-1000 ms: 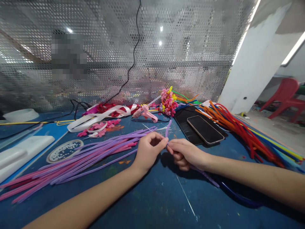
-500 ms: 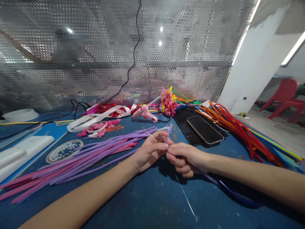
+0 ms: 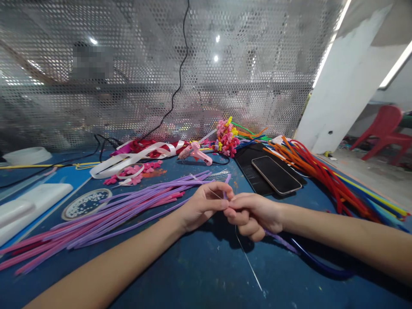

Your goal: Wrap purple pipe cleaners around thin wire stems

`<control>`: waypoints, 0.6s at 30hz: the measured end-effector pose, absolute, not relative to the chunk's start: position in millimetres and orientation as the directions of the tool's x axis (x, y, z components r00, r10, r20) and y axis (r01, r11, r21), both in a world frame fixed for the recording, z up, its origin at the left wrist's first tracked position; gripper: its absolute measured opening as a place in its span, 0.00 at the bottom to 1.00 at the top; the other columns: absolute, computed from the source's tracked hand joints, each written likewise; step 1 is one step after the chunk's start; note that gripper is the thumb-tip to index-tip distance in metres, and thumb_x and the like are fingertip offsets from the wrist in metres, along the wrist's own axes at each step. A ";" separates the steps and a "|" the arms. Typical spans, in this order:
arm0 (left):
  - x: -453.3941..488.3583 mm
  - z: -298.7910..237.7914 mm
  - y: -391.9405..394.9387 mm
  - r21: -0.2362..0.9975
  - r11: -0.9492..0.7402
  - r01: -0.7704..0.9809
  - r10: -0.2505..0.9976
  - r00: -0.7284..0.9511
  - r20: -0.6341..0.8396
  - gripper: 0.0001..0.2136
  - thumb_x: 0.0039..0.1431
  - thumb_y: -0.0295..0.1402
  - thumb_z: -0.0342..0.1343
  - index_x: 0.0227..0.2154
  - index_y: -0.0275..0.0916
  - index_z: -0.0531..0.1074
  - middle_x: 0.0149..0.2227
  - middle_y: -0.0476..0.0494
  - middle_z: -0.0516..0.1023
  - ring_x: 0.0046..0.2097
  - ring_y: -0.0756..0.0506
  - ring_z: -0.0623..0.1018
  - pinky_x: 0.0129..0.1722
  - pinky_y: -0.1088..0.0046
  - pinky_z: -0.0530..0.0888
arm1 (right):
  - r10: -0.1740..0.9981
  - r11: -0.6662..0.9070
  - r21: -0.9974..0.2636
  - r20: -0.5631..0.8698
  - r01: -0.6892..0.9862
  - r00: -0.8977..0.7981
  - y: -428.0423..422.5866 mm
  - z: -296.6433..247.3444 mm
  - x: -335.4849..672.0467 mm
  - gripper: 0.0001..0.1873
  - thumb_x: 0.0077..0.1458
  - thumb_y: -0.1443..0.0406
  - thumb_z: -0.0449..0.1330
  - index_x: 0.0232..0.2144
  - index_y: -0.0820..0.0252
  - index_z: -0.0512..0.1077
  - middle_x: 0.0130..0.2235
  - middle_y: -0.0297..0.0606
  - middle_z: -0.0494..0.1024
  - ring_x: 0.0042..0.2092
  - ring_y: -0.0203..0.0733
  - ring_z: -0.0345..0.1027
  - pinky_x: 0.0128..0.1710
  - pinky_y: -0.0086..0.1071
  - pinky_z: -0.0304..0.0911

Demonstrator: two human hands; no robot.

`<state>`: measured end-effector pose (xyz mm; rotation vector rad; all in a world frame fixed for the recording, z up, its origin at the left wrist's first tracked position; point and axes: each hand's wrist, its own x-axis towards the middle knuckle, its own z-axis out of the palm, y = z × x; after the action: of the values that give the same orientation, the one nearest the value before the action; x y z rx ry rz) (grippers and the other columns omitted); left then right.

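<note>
The purple stem (image 3: pixel 228 178) is at the middle of the scene, above the tabletop (image 3: pixel 186 274), its short end projecting beyond the fingers. The left hand (image 3: pixel 206 205) pinches it between thumb and forefinger; the right hand (image 3: pixel 252 213) grips just beside, fingers curled. A thin wire (image 3: pixel 249 257) descends below the right hand; its upper connection is hidden. The stem is judged light, soft-surfaced, bendable and unlikely to slip; a fingertip pinch near the working point should suit, as a hard squeeze could kink it. Left of the hands lies a bundle (image 3: pixel 128 214) of purple and pink stems. Beyond it, the round dish (image 3: pixel 66 214) contains small white beads (image 3: pixel 86 203). Far left stands a pale tub (image 3: pixel 28 156); contents cannot be determined.
</note>
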<state>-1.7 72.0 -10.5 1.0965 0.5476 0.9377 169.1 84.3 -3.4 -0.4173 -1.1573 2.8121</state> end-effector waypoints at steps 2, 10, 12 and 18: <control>-2.0 -10.1 72.2 0.903 0.176 -0.391 0.848 0.526 0.063 0.12 0.39 0.27 0.66 0.30 0.38 0.75 0.31 0.49 0.74 0.33 0.50 0.74 0.35 0.75 0.69 | 0.127 -0.736 -0.676 -0.197 0.041 -0.972 86.6 -3.7 171.4 0.11 0.58 0.62 0.47 0.25 0.59 0.60 0.17 0.22 0.44 0.15 0.26 0.31 0.10 0.17 0.37; 0.9 -7.7 72.1 0.873 0.153 -0.463 0.922 0.385 0.043 0.13 0.37 0.27 0.68 0.31 0.39 0.77 0.31 0.49 0.77 0.31 0.52 0.75 0.35 0.77 0.70 | 0.225 -0.713 -0.693 -0.086 -0.104 -0.971 86.6 -2.2 172.6 0.11 0.58 0.61 0.47 0.26 0.59 0.60 0.18 0.22 0.45 0.16 0.26 0.30 0.10 0.17 0.38; 2.1 -7.6 72.3 0.871 0.137 -0.472 0.944 0.329 0.030 0.12 0.38 0.27 0.67 0.30 0.38 0.77 0.30 0.49 0.77 0.31 0.52 0.75 0.34 0.78 0.70 | 0.270 -0.696 -0.706 -0.085 -0.133 -0.959 85.6 -1.3 172.0 0.11 0.57 0.61 0.47 0.25 0.58 0.59 0.17 0.22 0.45 0.16 0.27 0.30 0.10 0.17 0.38; 5.1 -8.1 74.5 0.879 0.046 -0.474 0.974 0.215 0.066 0.10 0.38 0.28 0.67 0.26 0.37 0.72 0.26 0.51 0.77 0.28 0.53 0.74 0.32 0.79 0.68 | 0.468 -0.581 -0.790 -0.125 -0.198 -0.875 79.0 2.3 168.9 0.12 0.57 0.59 0.50 0.25 0.58 0.58 0.16 0.20 0.43 0.16 0.26 0.29 0.11 0.16 0.37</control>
<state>5.1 74.5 -8.1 0.9456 0.6779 1.2461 168.9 79.0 2.3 -0.4551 -1.1698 2.4561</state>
